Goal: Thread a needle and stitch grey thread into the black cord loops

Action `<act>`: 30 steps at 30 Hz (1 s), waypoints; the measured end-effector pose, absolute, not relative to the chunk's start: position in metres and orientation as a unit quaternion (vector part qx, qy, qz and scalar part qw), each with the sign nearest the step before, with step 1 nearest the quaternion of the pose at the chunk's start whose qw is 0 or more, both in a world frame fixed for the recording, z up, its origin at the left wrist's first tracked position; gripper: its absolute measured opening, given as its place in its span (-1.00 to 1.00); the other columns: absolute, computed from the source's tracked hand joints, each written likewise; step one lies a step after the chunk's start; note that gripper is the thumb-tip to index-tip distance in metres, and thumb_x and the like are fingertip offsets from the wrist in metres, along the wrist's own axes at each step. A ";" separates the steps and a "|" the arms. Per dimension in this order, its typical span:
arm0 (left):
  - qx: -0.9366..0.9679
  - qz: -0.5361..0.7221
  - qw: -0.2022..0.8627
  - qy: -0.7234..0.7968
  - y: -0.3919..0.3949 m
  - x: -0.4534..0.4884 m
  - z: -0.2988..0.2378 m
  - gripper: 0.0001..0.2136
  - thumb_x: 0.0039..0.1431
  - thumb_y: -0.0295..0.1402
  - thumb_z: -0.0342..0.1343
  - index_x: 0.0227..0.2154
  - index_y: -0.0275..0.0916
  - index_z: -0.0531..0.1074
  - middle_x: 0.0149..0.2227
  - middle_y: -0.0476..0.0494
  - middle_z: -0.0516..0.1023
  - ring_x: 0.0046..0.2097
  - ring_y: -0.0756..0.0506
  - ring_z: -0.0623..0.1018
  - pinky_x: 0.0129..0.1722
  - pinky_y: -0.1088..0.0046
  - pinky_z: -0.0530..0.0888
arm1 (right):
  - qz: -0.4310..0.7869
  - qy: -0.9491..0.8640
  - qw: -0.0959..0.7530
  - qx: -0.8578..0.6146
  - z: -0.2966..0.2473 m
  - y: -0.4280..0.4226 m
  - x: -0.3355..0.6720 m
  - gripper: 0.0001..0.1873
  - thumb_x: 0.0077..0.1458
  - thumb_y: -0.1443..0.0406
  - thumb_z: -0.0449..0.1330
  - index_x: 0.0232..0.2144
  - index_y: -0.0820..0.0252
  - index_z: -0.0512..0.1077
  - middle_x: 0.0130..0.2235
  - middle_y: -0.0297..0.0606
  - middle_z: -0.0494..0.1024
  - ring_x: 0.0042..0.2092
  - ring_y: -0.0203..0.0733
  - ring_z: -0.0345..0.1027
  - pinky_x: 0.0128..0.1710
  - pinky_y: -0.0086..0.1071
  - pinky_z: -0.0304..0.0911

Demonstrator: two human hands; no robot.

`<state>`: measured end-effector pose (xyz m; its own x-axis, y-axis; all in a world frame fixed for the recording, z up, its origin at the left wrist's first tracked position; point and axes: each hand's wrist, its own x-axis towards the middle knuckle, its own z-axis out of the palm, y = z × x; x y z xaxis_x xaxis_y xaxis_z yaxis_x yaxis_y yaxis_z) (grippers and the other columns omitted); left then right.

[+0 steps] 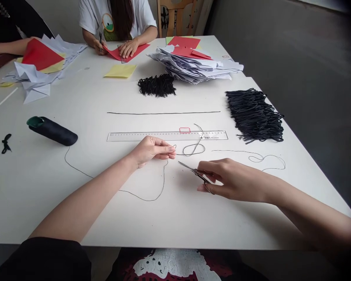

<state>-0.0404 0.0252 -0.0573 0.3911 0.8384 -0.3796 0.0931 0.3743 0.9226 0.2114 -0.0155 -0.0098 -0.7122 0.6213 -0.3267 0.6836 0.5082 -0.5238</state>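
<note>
My left hand [153, 151] pinches a thin black thread [163, 183] between its fingertips, just below a clear plastic ruler [167, 136]. The thread trails left to a black thread spool [52, 130] lying on its side, and a loose loop lies to the right of my fingers. My right hand [231, 179] holds small metal scissors [196, 175] with the blades pointing left, their tips close to my left fingertips. A small red-outlined mark [184, 130] sits on the ruler.
A heap of black cords [253, 115] lies at the right, a smaller black heap [157, 85] beyond the ruler. A stack of white paper [193, 64] and red sheets stands behind. A co-worker's hands [128, 48] rest on red paper; another person's forearm [6, 47] lies far left.
</note>
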 end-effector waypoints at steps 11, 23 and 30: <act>0.495 0.266 0.672 0.482 0.025 -0.040 -0.058 -0.76 -0.11 -0.20 0.37 -0.46 -0.29 0.59 -0.32 -0.23 0.63 -0.23 -0.14 0.61 -0.14 0.36 0.53 | -0.314 0.859 0.080 0.397 -0.022 0.004 0.188 -0.64 0.17 0.04 0.08 -0.47 0.18 0.23 -0.53 -0.38 0.35 -0.55 -0.37 0.09 -0.50 -0.45 -0.01; 0.493 0.261 0.669 0.491 0.024 -0.039 -0.056 -0.76 -0.11 -0.21 0.37 -0.46 -0.30 0.59 -0.34 -0.23 0.62 -0.24 -0.15 0.62 -0.17 0.37 0.53 | -0.375 0.839 0.082 0.385 -0.022 0.011 0.187 -0.69 0.17 0.12 0.09 -0.48 0.19 0.21 -0.55 -0.40 0.37 -0.57 -0.40 0.06 -0.54 -0.46 -0.01; 0.493 0.265 0.670 0.488 0.024 -0.039 -0.058 -0.77 -0.09 -0.21 0.36 -0.46 -0.30 0.59 -0.33 -0.23 0.62 -0.23 -0.14 0.61 -0.16 0.38 0.53 | -0.385 0.837 0.077 0.381 -0.021 0.010 0.186 -0.73 0.18 0.18 0.06 -0.49 0.20 0.21 -0.54 -0.38 0.37 -0.56 -0.40 0.09 -0.54 -0.46 -0.04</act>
